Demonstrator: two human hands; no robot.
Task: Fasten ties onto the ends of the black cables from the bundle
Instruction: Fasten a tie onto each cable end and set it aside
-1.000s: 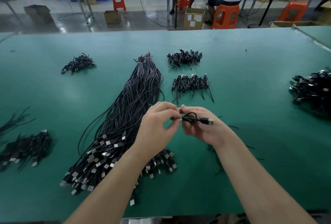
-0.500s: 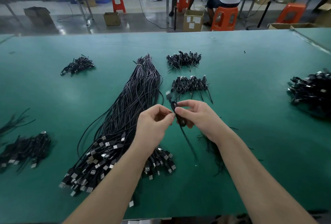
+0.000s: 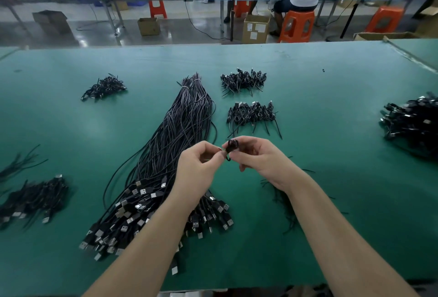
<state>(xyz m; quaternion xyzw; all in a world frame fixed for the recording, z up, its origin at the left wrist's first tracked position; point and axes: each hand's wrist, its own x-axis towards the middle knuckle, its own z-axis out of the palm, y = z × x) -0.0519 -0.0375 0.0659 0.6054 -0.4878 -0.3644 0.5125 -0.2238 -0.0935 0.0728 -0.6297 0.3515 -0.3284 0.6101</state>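
Green worktable point(image 3: 331, 130), cable bundle point(image 3: 184, 135) lying on it, left hand point(image 3: 199, 168) and right hand point(image 3: 258, 156) both pinching one coiled cable point(image 3: 231, 147)

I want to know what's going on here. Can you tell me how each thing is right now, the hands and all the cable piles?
Left hand: fingers curled, pinching the small cable.
Right hand: pinching the small cable from the other side.
Small cable: coiled up, held above the table.
Bundle: lying loose, fanned out, plugs toward the person.
Far piles: coiled, laid in rows.
Right pile: heaped.
Table: green, bearing everything.
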